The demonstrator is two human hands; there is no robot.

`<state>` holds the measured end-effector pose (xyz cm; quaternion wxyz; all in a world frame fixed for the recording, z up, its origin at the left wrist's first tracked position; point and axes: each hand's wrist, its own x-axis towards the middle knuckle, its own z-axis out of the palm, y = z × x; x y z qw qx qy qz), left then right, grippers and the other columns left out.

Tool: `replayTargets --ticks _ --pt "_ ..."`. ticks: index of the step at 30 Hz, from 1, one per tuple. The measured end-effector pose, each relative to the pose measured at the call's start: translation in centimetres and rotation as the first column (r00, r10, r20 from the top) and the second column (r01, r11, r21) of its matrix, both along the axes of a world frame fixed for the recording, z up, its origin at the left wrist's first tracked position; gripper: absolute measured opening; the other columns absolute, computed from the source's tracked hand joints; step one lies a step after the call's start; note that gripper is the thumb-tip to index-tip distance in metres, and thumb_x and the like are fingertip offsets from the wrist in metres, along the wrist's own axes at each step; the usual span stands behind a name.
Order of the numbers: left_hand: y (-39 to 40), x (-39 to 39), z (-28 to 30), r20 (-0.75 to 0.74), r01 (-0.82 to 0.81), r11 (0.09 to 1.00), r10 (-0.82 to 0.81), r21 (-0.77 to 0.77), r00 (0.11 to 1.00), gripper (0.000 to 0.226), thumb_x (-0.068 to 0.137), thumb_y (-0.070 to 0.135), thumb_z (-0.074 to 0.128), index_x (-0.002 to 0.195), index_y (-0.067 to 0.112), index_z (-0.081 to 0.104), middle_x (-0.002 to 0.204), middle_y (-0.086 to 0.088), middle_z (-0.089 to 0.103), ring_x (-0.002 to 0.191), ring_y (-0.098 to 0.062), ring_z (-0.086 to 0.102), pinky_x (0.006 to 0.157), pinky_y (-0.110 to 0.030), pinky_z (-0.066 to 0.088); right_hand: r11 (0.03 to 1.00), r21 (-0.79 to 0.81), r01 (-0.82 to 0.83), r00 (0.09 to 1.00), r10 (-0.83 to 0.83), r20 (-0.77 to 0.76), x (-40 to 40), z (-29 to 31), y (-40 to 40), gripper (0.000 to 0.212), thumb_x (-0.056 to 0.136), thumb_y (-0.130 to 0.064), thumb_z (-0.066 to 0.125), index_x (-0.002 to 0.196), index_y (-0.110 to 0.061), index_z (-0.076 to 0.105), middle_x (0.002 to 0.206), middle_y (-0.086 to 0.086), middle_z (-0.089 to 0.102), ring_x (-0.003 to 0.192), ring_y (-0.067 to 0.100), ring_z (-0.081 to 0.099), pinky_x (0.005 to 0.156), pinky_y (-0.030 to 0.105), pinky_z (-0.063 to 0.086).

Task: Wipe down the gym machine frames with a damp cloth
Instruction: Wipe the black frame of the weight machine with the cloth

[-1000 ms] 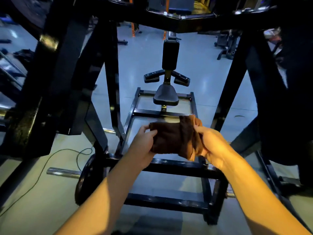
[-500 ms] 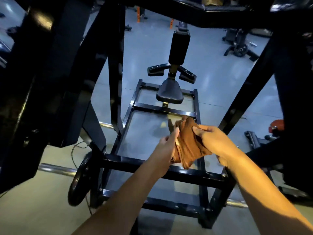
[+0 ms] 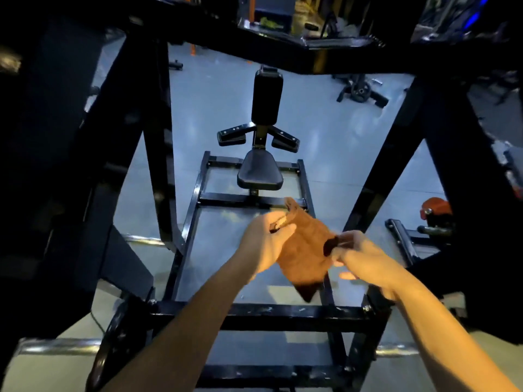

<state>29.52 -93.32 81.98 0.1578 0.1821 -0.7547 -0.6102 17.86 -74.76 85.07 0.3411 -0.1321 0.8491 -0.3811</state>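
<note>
Two hands are meeting at the centre of the frame, and we are holding a brown cloth [image 3: 304,247] between them. Our left hand [image 3: 266,244] is curling its fingers around the cloth's upper edge; our right hand [image 3: 365,258] is pinching its right corner, above the black machine frame [image 3: 254,314].

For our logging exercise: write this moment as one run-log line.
phase: readying cloth | left hand: holds brown cloth | right hand: pinches its edge | cloth: mid-air, off the black frame | wiping: not yet
</note>
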Motion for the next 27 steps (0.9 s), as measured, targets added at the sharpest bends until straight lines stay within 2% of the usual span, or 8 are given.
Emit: replayTargets --ticks 3,5,13,15,18,21,23,27 --pt "-1.6 -1.7 2.3 0.239 0.347 0.813 -0.262 -0.467 0.935 0.022 0.102 0.019 0.059 0.082 0.018 0.065 0.067 0.010 0.059 0.058 -0.007 0.052 0.055 -0.027 0.041 0.972 -0.002 -0.237 0.965 0.235 -0.119 -1.6 2.0 -0.7 0.094 0.090 -0.026 0.078 0.161 -0.038 0.017 0.157 -0.014 0.033 0.143 0.012 0.038 0.118 0.042 0.038" --pt "-2.3 -2.8 3.6 0.409 0.432 0.667 -0.204 -0.607 0.890 0.012 0.098 0.024 0.056 0.091 0.026 0.065 0.083 0.007 0.068 0.074 -0.013 0.064 0.067 -0.036 0.056 0.909 -0.021 -0.417 0.899 0.409 -0.156 -2.6 3.7 -1.8 0.101 0.090 -0.025 0.079 0.163 -0.047 0.013 0.161 -0.020 0.024 0.147 0.007 0.027 0.116 0.033 0.031" --pt "-3.3 -3.0 11.9 0.511 0.490 0.659 -0.182 -0.570 0.840 0.041 0.096 0.023 0.070 0.117 0.025 0.034 0.098 -0.008 0.063 0.088 -0.029 0.063 0.069 -0.045 0.053 0.702 0.081 -0.707 0.657 0.695 -0.292 -3.8 6.8 -6.4 0.029 0.091 -0.021 0.075 0.114 -0.032 0.062 0.096 -0.016 0.072 0.086 0.002 0.067 0.081 0.030 0.054" --pt "-4.0 -3.1 12.6 0.549 0.476 0.682 -0.129 -0.556 0.826 0.052 0.089 0.023 0.077 0.118 0.025 0.035 0.103 -0.008 0.062 0.092 -0.029 0.065 0.076 -0.046 0.057 0.704 0.037 -0.709 0.655 0.678 -0.332 -4.1 7.3 -6.7 0.013 0.092 -0.018 0.071 0.104 -0.022 0.066 0.070 -0.016 0.062 0.063 0.001 0.056 0.066 0.030 0.043" --pt "-5.5 -2.9 13.4 0.621 0.477 0.723 -0.084 -0.500 0.779 0.054 0.081 0.023 0.085 0.120 0.018 0.047 0.100 -0.006 0.067 0.088 -0.025 0.069 0.071 -0.039 0.059 0.770 -0.041 -0.637 0.726 0.581 -0.367 -4.6 8.0 -6.6 0.005 0.089 -0.034 0.064 0.091 -0.037 0.068 0.069 -0.015 0.062 0.063 0.004 0.057 0.066 0.032 0.043" --pt "-7.0 -2.6 12.5 0.423 0.382 0.893 -0.259 -0.239 0.868 0.025 0.085 0.023 0.082 0.107 0.015 0.071 0.098 -0.008 0.074 0.094 -0.020 0.071 0.083 -0.033 0.054 0.832 -0.148 -0.534 0.823 0.472 -0.317 -4.9 8.5 -6.2 0.016 0.098 -0.036 0.059 0.108 -0.033 0.072 0.094 -0.010 0.077 0.088 0.009 0.071 0.084 0.034 0.054" --pt "-6.9 -2.4 11.6 0.156 0.291 0.954 -0.300 0.076 0.941 0.026 0.093 0.020 0.074 0.118 0.010 0.073 0.116 -0.015 0.073 0.108 -0.021 0.070 0.095 -0.030 0.053 0.835 -0.326 -0.443 0.896 0.402 -0.188 -5.1 8.7 -5.8 0.021 0.106 -0.024 0.050 0.112 -0.027 0.070 0.084 -0.012 0.076 0.079 0.009 0.071 0.070 0.022 0.051" --pt "-5.2 -3.2 10.4 -0.040 0.160 0.828 -0.164 0.538 0.986 0.039 0.101 0.028 0.064 0.132 0.006 0.062 0.126 -0.017 0.071 0.117 -0.030 0.069 0.091 -0.036 0.058 0.782 -0.585 -0.218 0.932 0.345 0.114 -5.0 8.8 -5.4 0.031 0.110 -0.024 0.042 0.131 -0.026 0.065 0.111 0.007 0.078 0.092 0.020 0.075 0.068 0.027 0.057"
